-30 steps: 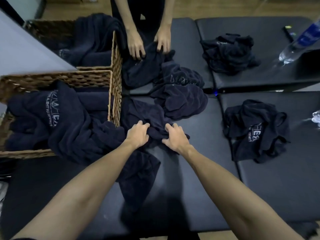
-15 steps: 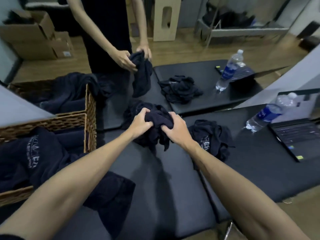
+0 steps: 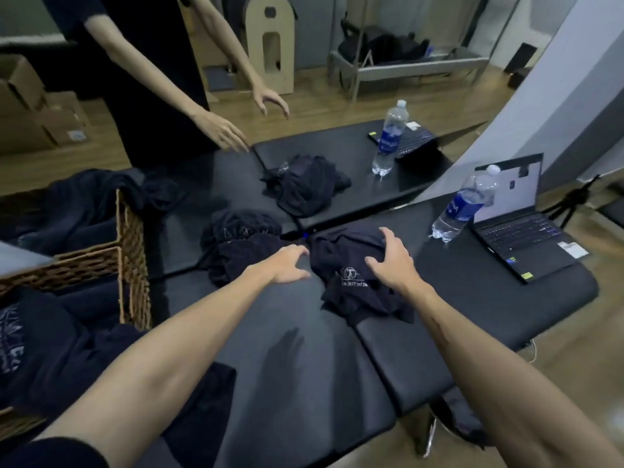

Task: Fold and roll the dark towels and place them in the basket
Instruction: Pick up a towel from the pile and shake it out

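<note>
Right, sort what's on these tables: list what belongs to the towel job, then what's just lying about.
Part of the job:
- crumpled towel with the logo, under the right hand
- left hand beside it
- middle towel heap
- far towel heap
- wicker basket

Just lying about:
- near water bottle
- far water bottle
- open laptop
- second laptop

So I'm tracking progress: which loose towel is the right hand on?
The towel with the white logo, crumpled nearest the laptop; right hand rests on it.

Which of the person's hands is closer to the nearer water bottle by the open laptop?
Right. The right hand rests on a crumpled dark towel, just left of the water bottle; the left hand is farther left.
</note>
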